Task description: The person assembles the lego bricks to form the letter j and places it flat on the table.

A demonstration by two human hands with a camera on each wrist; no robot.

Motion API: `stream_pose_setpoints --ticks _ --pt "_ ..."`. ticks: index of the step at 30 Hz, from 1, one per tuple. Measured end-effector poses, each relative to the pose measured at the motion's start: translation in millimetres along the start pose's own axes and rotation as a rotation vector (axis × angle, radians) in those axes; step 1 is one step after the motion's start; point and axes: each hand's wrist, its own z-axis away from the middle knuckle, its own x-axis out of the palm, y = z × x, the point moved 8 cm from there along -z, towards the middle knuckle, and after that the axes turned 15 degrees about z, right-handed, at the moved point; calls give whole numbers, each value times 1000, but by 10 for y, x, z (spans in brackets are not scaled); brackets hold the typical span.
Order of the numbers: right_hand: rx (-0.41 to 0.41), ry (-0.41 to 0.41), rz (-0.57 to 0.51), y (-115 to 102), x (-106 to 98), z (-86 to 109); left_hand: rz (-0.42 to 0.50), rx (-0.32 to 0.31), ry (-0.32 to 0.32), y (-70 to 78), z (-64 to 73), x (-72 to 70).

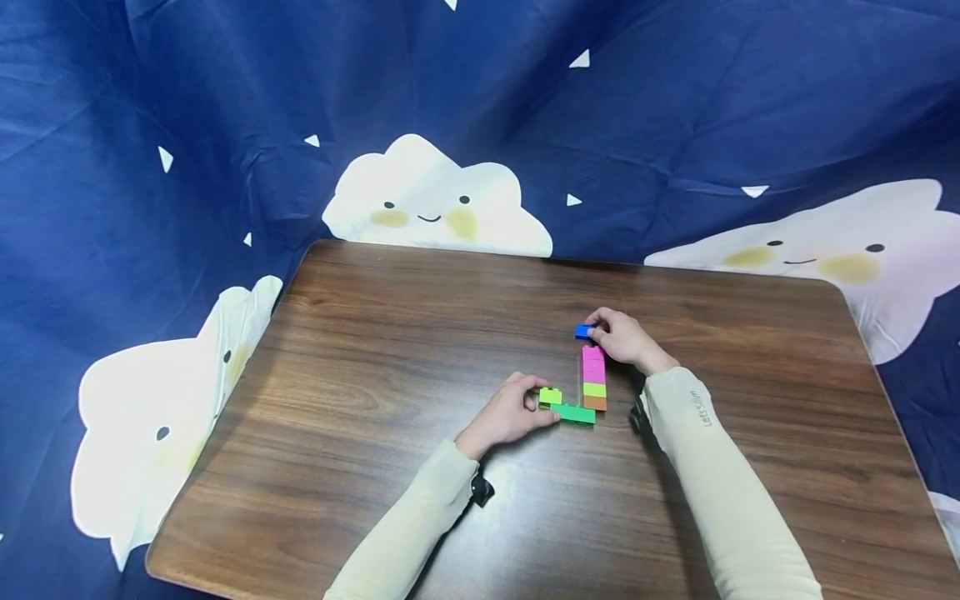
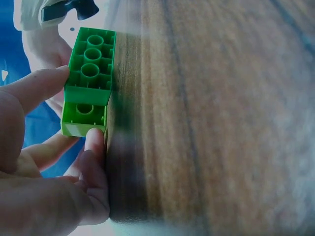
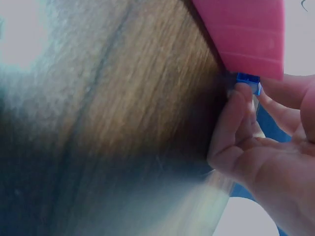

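Observation:
My left hand (image 1: 510,412) grips a joined pair of toy building bricks: a long green brick (image 1: 577,414) and a shorter lime brick (image 1: 551,396). In the left wrist view the green brick (image 2: 91,61) shows its hollow underside, with a fingertip against the lime brick (image 2: 83,115). Beyond them, my right hand (image 1: 628,340) pinches a small blue brick (image 1: 581,332), partly hidden by fingers. Between the hands lies a row of pink bricks (image 1: 593,365), a lime brick (image 1: 594,390) and an orange brick (image 1: 595,403). The blue brick stands just past the row's pink end.
A brown wood-grain table (image 1: 390,350) carries everything. Behind it hangs a blue curtain (image 1: 615,125) printed with white clouds. A black wrist camera (image 1: 482,489) sits on the left sleeve (image 1: 420,517).

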Motion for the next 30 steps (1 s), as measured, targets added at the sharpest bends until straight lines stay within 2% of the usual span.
stream_pose_setpoints --ticks 24,30 --pt "43 25 -38 73 -25 44 -10 5 -7 -11 -5 8" --pt "66 7 -63 104 -9 57 -12 5 -8 -4 -5 9"
